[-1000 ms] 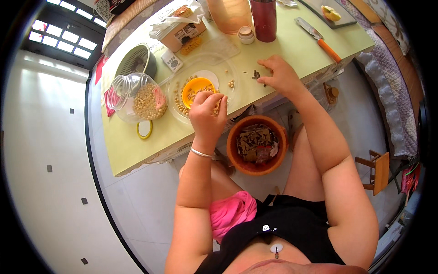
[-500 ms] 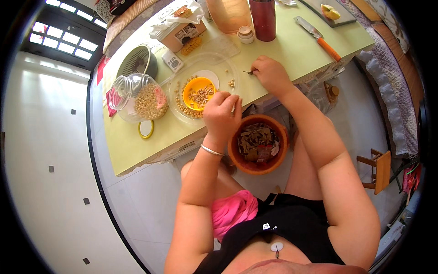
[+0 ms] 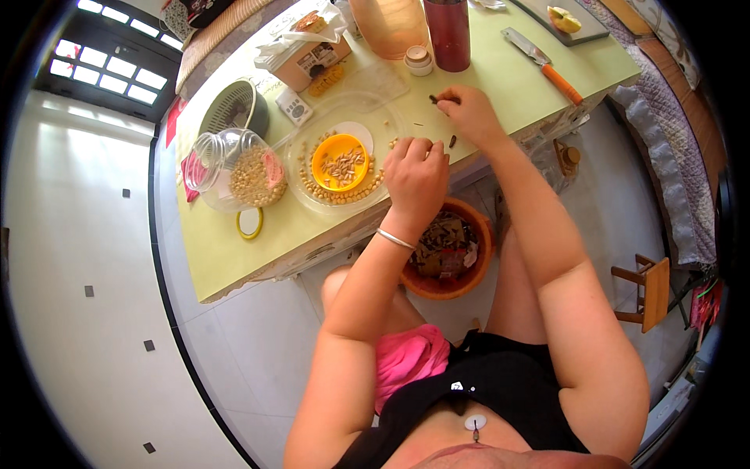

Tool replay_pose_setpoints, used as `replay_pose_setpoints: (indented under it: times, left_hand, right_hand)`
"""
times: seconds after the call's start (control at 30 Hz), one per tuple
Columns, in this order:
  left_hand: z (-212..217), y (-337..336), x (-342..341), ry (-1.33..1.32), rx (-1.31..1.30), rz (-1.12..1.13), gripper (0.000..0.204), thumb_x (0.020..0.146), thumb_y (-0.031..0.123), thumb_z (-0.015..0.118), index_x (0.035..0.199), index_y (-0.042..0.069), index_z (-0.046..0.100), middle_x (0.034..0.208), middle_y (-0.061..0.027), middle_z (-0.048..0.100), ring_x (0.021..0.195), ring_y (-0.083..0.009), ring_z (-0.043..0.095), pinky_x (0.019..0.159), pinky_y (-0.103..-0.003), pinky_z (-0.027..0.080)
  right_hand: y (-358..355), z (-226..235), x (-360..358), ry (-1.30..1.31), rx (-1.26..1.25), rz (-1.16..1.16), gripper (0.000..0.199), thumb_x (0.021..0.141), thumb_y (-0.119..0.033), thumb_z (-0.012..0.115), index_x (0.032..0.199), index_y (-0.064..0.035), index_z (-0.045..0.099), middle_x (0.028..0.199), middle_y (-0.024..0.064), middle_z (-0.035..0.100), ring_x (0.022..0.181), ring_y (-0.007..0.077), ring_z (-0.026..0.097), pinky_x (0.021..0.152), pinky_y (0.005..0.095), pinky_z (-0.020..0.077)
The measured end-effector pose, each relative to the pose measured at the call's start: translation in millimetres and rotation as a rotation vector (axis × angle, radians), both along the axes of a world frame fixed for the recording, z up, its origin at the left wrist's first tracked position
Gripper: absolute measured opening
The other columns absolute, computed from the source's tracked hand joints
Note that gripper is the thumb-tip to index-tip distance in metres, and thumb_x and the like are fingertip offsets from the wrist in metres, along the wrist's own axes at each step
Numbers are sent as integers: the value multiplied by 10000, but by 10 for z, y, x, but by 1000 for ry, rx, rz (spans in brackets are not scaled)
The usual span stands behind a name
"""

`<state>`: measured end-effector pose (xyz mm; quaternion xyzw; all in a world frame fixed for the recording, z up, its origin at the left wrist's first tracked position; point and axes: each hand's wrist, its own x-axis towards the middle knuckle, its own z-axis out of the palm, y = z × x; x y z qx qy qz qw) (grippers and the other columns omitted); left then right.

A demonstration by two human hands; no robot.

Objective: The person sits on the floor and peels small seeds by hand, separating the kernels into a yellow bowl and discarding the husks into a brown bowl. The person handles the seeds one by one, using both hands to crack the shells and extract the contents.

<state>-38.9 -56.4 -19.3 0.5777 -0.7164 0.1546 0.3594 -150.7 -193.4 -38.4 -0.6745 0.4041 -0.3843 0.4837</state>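
My right hand [image 3: 473,119] is over the table [image 3: 258,266], its fingertips pinching a small dark hull [image 3: 435,99]. My left hand [image 3: 416,173] hovers by the table's front edge with its fingers curled together; whatever they hold, if anything, is hidden. Between the hands a dark hull piece [image 3: 452,141] lies on the table, with a thin dark sliver [image 3: 419,125] behind it. Left of my left hand, a yellow bowl [image 3: 318,166] of pale kernels [image 3: 344,170] stands on a clear round tray [image 3: 298,129]. Round beige beans [image 3: 337,197] ring the bowl.
A terracotta-coloured bucket [image 3: 486,266] of dark scraps stands below the table edge, between my legs. A clear jar [image 3: 254,176] of beige beans lies tilted at left, near a green strainer bowl [image 3: 254,98]. A knife [image 3: 558,82] with an orange handle rests at right.
My left hand has moved right, away from the yellow bowl. My right hand has shifted slightly up and right. A dark hull piece now shows on the table between them.
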Motion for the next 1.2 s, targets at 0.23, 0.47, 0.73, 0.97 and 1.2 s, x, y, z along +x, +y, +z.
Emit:
replay_pose_setpoints:
  times: [0.23, 0.47, 0.73, 0.97, 1.2]
  left_hand:
    - [-77, -213, -117, 29, 9, 26, 196, 720, 127, 743, 912, 94, 718, 841, -53, 632, 807, -268, 591, 714, -403, 459]
    - [-204, -335, -114, -48, 112, 16, 91, 737, 91, 670, 826, 81, 656, 815, -82, 600, 816, -286, 583, 699, -409, 462]
    - [-128, -267, -74, -181, 96, 9, 108, 719, 53, 593, 823, 58, 619, 760, -93, 552, 770, -289, 556, 668, -397, 463]
    - [208, -21, 235, 436, 63, 52, 83, 835, 0, 680, 915, 18, 675, 844, -106, 680, 751, -220, 636, 699, -332, 512]
    - [225, 72, 338, 523, -47, -21, 63, 811, -7, 734, 867, 7, 707, 777, -91, 691, 677, -164, 635, 655, -276, 512]
  right_hand:
    - [-171, 47, -303, -907, 921, 384, 163, 955, -111, 609, 1065, 7, 586, 983, 81, 593, 786, 148, 517, 695, 252, 476]
    - [-228, -42, -193, -1073, 1063, 516, 168, 944, -115, 566, 1023, 33, 587, 993, 137, 609, 842, 193, 553, 714, 280, 499]
    - [-132, 56, -157, -875, 888, 456, 178, 908, -147, 593, 1017, -8, 605, 928, 109, 615, 750, 140, 522, 531, 207, 414]
    - [121, 247, -118, -785, 828, 339, 127, 896, -129, 635, 921, -5, 638, 816, 61, 609, 659, 84, 510, 456, 155, 335]
    - [566, 268, 29, -449, 583, 387, 131, 889, -138, 703, 953, -25, 685, 700, -39, 548, 568, 26, 422, 475, 181, 294]
